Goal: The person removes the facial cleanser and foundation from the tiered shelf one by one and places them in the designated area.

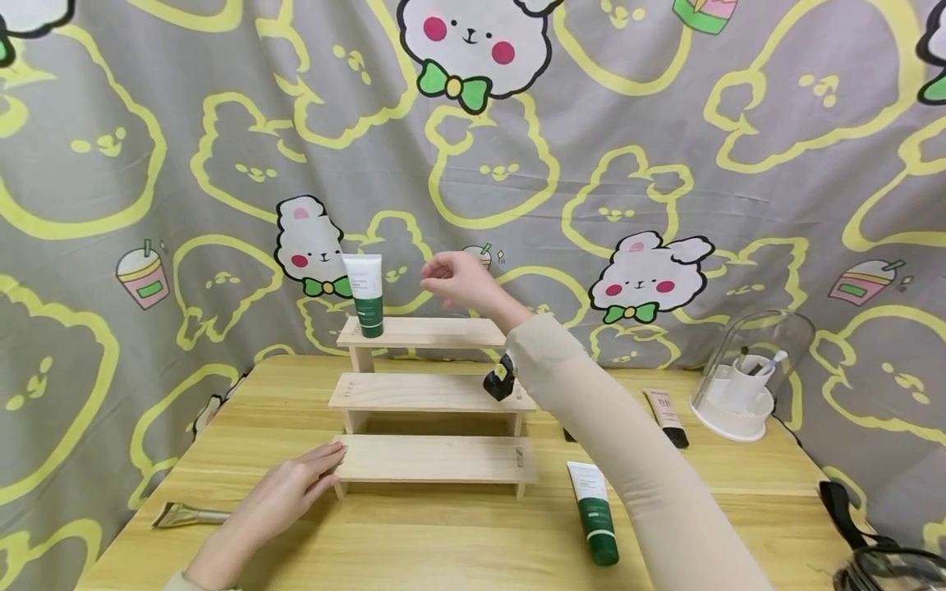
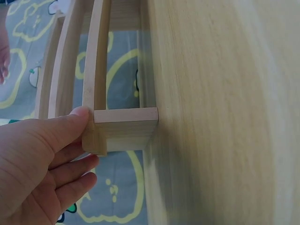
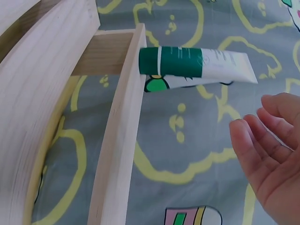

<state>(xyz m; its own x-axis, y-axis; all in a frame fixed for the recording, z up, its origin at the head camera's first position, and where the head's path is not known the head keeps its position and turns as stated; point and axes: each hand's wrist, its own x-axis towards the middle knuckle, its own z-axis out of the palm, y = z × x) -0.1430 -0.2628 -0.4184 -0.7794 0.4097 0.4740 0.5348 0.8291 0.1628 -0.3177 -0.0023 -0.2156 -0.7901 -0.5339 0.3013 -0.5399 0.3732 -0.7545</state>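
A three-tier wooden display stand (image 1: pixel 432 457) stands on the table. My left hand (image 1: pixel 284 492) holds the left end of its lowest shelf; in the left wrist view, the thumb lies against the board's corner with the fingers beyond its end. On the left of the top shelf, a white-and-green squeeze tube (image 1: pixel 367 300) stands cap down. To its right, above that shelf, my right hand (image 1: pixel 469 283) hovers with loosely bent fingers and nothing in them. The right wrist view shows a gap between this hand (image 3: pixel 276 150) and the tube (image 3: pixel 187 62). A small black bottle (image 1: pixel 500 379) sits on the middle shelf's right.
Another white-and-green tube (image 1: pixel 594 513) lies right of the stand. Farther right are a pink tube with a black cap (image 1: pixel 666 418) and a clear-domed white holder (image 1: pixel 735 402) with brushes. A flat brush (image 1: pixel 188 515) lies at left. Black-strapped gear (image 1: pixel 879 558) occupies the right corner.
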